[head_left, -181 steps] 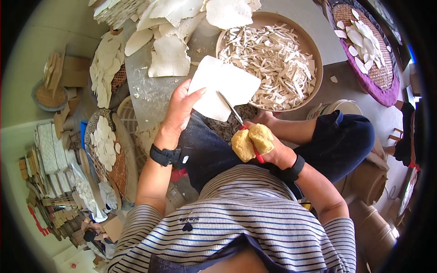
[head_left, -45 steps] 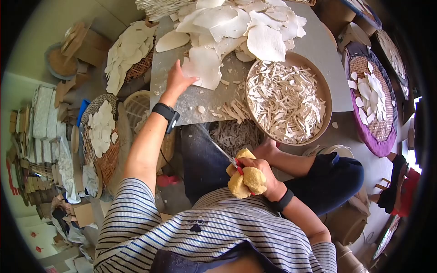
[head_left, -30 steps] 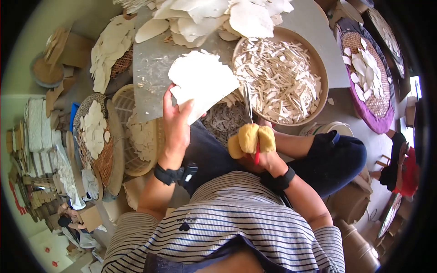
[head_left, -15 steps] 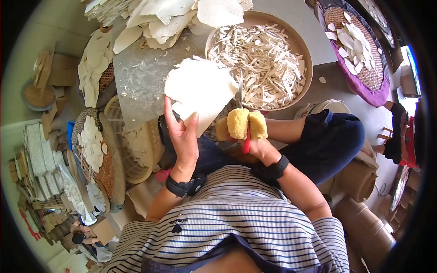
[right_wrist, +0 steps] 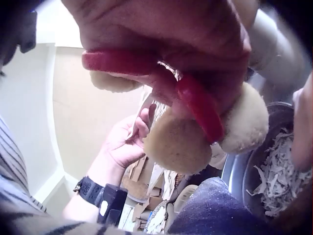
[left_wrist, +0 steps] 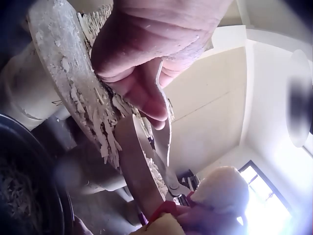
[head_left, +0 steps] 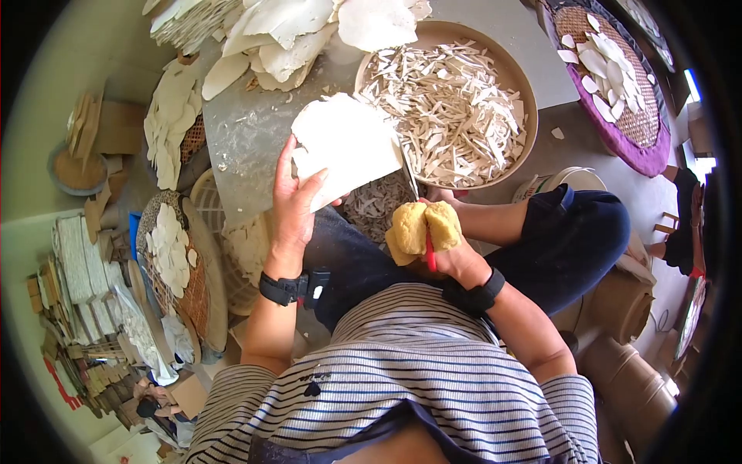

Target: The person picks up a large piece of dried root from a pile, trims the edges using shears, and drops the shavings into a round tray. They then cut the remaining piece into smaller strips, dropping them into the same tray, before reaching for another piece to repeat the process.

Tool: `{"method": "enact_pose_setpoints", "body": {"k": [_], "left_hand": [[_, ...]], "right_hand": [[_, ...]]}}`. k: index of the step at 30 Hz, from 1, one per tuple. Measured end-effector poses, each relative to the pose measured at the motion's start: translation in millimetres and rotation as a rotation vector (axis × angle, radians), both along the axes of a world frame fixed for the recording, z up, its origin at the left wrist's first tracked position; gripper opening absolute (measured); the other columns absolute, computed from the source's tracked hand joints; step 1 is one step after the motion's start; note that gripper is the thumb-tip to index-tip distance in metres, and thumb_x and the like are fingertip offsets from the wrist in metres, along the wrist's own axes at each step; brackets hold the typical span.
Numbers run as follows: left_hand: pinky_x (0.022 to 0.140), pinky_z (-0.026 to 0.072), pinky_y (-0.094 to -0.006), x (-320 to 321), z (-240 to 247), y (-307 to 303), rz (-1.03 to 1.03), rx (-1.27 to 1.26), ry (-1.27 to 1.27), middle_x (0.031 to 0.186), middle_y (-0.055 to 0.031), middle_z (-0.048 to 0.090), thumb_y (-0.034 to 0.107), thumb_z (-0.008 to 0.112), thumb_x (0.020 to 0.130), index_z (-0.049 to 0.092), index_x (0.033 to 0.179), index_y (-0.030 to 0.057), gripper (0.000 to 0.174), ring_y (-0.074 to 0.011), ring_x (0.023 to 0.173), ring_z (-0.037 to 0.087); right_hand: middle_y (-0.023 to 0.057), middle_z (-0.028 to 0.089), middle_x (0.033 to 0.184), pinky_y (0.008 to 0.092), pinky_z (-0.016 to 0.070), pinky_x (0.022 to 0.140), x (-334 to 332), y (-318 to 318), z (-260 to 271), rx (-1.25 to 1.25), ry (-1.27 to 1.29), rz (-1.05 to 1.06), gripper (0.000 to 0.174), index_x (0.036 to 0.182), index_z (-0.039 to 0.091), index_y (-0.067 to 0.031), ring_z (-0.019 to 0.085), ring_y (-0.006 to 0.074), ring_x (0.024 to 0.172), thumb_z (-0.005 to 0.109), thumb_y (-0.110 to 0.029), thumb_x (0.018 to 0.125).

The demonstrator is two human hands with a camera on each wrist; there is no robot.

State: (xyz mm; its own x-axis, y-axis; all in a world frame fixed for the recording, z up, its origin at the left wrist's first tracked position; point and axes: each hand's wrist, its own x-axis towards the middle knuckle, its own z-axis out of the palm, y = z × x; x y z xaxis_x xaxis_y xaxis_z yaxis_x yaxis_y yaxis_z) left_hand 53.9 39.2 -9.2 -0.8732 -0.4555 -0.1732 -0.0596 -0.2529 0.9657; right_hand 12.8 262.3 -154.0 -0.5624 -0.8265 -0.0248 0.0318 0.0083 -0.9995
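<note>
My left hand [head_left: 296, 203] pinches a flat, pale, stiff sheet [head_left: 348, 147] with a ragged far edge, thumb on top and fingers beneath. In my right hand [head_left: 464, 261] are scissors [head_left: 412, 182] with red handles [right_wrist: 200, 107]. Yellow sponge pads [head_left: 410, 228] surround the handles and the fingers. The blades stand at the sheet's right edge, and in the left wrist view they meet its lower part. A wide round tray [head_left: 533, 116] of cut pale strips [head_left: 448, 108] lies just beyond the scissors.
More pale sheets [head_left: 286, 35] are piled at the back of the grey table [head_left: 239, 139]. Dark basin [right_wrist: 234, 169] with scraps sits below, between the legs. Woven trays with pale pieces stand left and right, the right one purple-rimmed [head_left: 645, 158]. A bucket [head_left: 576, 179] stands near the right knee.
At 1.5 seconds ago my left hand was on a sheet lying on the table; it has since lifted that sheet and brought it to the scissors. Six seconds ago it held a smoother-edged sheet.
</note>
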Motion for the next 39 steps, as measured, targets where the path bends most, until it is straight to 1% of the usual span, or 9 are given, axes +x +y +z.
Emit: {"method": "enact_pose_setpoints", "body": {"k": [5,7,9,19,25,27,29,34,39], "left_hand": [[0.049,0.0529,-0.0273,-2,2,-7,-0.113,0.067,-0.081,0.111,-0.0178,0.055,0.001,0.056,0.082,0.019,0.141,0.0076,0.07,-0.0238,0.073,0.065],[0.049,0.0527,-0.0273,-3,0,-12,-0.118,0.078,-0.092,0.11,-0.0182,0.056,0.001,0.056,0.081,0.019,0.141,0.0076,0.071,-0.0241,0.071,0.065],[0.049,0.0517,-0.0264,-3,-1,-12,-0.112,0.086,-0.111,0.108,-0.0174,0.057,0.002,0.057,0.081,0.019,0.141,0.0091,0.072,-0.0233,0.069,0.064],[0.047,0.0508,-0.0261,0,4,-19,-0.129,0.084,-0.133,0.108,-0.0174,0.057,0.004,0.059,0.08,0.018,0.142,0.0084,0.075,-0.024,0.068,0.065],[0.048,0.0512,-0.026,10,5,-25,-0.105,0.094,-0.157,0.108,-0.0178,0.057,0.003,0.058,0.08,0.016,0.142,0.008,0.076,-0.0247,0.07,0.065],[0.048,0.0515,-0.026,12,5,-27,-0.095,0.096,-0.154,0.108,-0.018,0.057,0.003,0.058,0.08,0.016,0.142,0.008,0.076,-0.025,0.07,0.065],[0.048,0.0517,-0.0261,16,5,-29,-0.087,0.098,-0.146,0.108,-0.0181,0.057,0.002,0.057,0.08,0.016,0.142,0.0083,0.075,-0.0251,0.07,0.066],[0.049,0.0517,-0.0257,18,5,-31,-0.1,0.11,-0.121,0.108,-0.0155,0.057,0.001,0.058,0.079,0.02,0.142,0.0098,0.074,-0.023,0.072,0.065],[0.049,0.0515,-0.026,19,6,-31,-0.12,0.123,-0.143,0.111,-0.014,0.056,0.002,0.06,0.079,0.023,0.141,0.0102,0.072,-0.0211,0.073,0.064]], "right_hand": [[0.0095,0.053,0.094,0.0317,0.0424,0.077,-7,8,42,0.167,0.529,0.02,0.019,0.096,0.052,-0.0062,0.052,0.025,0.089,0.055,-0.012,0.078],[0.0093,0.051,0.09,0.0319,0.042,0.075,4,1,25,-0.077,-0.417,-0.218,0.019,0.094,0.051,-0.0059,0.051,0.0251,0.087,0.057,-0.011,0.077],[0.0097,0.051,0.087,0.0326,0.042,0.074,9,1,14,-0.174,-0.773,-0.285,0.019,0.093,0.051,-0.0054,0.051,0.0257,0.085,0.057,-0.01,0.076],[0.0106,0.052,0.083,0.0347,0.0446,0.071,3,4,36,-0.071,-0.046,-0.107,0.016,0.091,0.052,-0.0052,0.053,0.0283,0.082,0.054,-0.016,0.08],[0.0105,0.055,0.101,0.0394,0.0459,0.084,6,0,48,-0.604,-1.293,-0.016,0.022,0.106,0.048,-0.0062,0.056,0.0242,0.095,0.046,-0.024,0.092],[0.0112,0.056,0.11,0.0407,0.0451,0.091,6,-1,38,-0.759,-1.394,0.078,0.028,0.115,0.046,-0.0057,0.056,0.0236,0.103,0.044,-0.026,0.096],[0.0104,0.056,0.11,0.04,0.0447,0.092,3,-1,32,-0.738,-1.26,0.14,0.028,0.115,0.046,-0.0055,0.055,0.0231,0.104,0.043,-0.026,0.096],[0.008,0.053,0.113,0.0366,0.0439,0.092,7,8,30,0.071,-0.336,0.064,0.029,0.122,0.039,-0.0081,0.053,0.0211,0.105,0.043,-0.021,0.096],[0.0095,0.054,0.113,0.0405,0.0446,0.092,6,3,44,0.008,-0.499,0.022,0.031,0.121,0.042,-0.0097,0.054,0.0246,0.106,0.047,-0.024,0.094]]}}
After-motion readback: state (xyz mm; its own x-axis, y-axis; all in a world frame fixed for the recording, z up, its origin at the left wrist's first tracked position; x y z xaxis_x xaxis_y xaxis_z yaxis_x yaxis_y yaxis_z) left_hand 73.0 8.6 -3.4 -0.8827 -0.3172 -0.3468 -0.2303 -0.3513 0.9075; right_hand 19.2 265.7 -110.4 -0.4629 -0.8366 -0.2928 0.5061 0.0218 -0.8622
